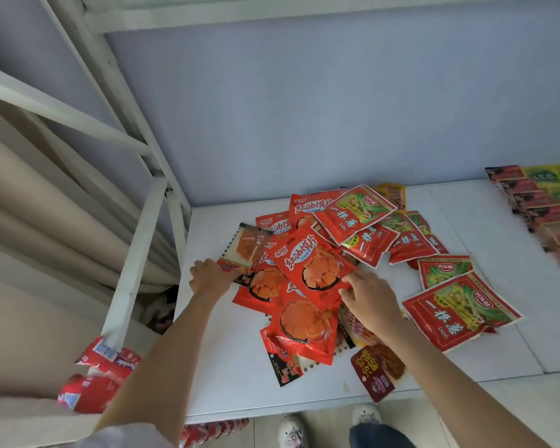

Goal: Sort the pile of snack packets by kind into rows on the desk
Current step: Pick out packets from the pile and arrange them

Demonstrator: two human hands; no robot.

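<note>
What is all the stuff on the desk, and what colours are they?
Snack pile: many packets, too overlapped to count, mostly red, middle of the white desk.
Red packets with orange slices: several, left half of the pile.
Red packets with green picture: several, right half of the pile.
Dark red packet: one, front edge of the desk.
Sorted rows: dark red and yellow-green packets, far right.
Red wrappers: a bunch, off the desk at the left.
White frame: left of the desk.
Shoes: two, white, on the floor below.
Left hand: on a packet at the pile's left edge.
Right hand: touching the top orange-slice packet.
</note>
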